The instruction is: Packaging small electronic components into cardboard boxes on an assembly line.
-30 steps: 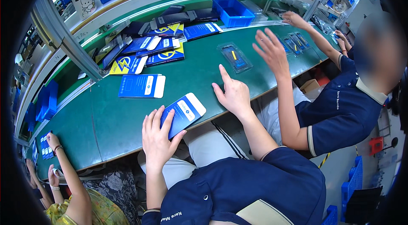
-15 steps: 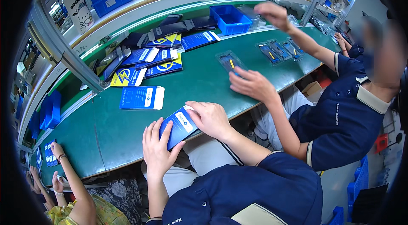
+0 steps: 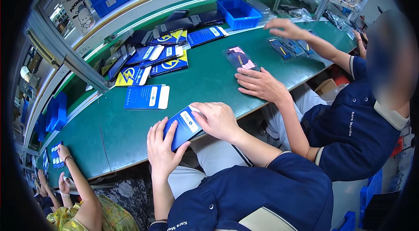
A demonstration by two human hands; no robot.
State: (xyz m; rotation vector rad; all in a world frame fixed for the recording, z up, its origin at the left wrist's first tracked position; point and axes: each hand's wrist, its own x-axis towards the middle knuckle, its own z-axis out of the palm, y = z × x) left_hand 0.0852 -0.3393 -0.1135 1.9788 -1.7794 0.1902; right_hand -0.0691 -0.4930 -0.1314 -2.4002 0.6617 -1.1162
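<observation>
A flat blue box (image 3: pixel 187 125) with a white label rests at the table's near edge, tilted a little. My left hand (image 3: pixel 165 147) grips its left side, with fingers over the top face and the thumb along the lower edge. My right hand (image 3: pixel 217 120) is closed on its upper right end, the thumb lying on the face. Beyond my hands, another blue box (image 3: pixel 142 97) with a white end flap lies flat on the green table. The fingertips of both hands partly cover the held box.
A pile of blue, yellow and dark boxes (image 3: pixel 162 53) lies at the back, beside a blue bin (image 3: pixel 239 14). On the right, a co-worker's hand (image 3: pixel 263 84) is near a clear pack with pink pieces (image 3: pixel 240 58). Another person's hand (image 3: pixel 61 151) works at far left.
My hands stay on the box almost unmoved. The co-worker's nearer hand has come down toward the table. The pack beside it now shows pink pieces.
</observation>
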